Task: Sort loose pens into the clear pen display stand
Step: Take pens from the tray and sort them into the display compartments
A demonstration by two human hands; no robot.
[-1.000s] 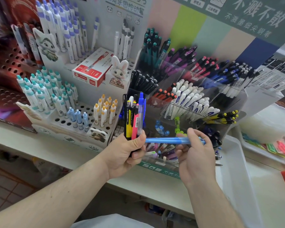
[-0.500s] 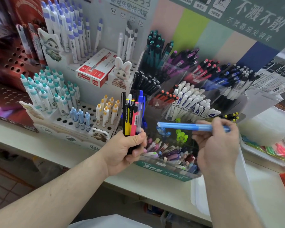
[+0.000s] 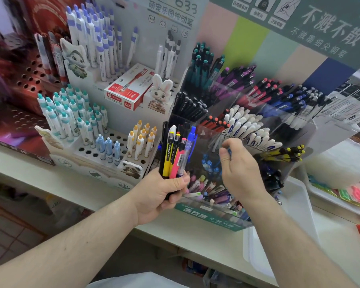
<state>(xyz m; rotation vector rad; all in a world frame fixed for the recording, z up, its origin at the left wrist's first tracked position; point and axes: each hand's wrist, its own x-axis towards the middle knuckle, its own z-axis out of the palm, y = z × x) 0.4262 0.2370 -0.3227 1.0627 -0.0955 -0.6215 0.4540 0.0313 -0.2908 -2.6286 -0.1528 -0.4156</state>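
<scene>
My left hand point(image 3: 160, 194) grips a bundle of loose pens point(image 3: 175, 154) upright: black, yellow, pink, clear and blue ones. It is just left of the clear pen display stand point(image 3: 212, 217), whose tiered compartments hold pens sorted by colour. My right hand point(image 3: 241, 169) reaches into the stand's middle with its fingers curled. A sliver of the light blue pen point(image 3: 229, 152) shows between finger and thumb, and the rest is hidden. Light blue pens point(image 3: 209, 163) stand in the compartment right beside it.
A white cardboard display point(image 3: 104, 154) with rows of capped pens stands to the left, a red pen box point(image 3: 127, 90) on its step. A white tray point(image 3: 295, 204) lies on the counter right of the stand. Packets lie at the far right point(image 3: 357, 194).
My right hand has turned the light blue pen from level to pointing down and has moved left and forward into the stand. The left hand still grips its bundle in the same place.
</scene>
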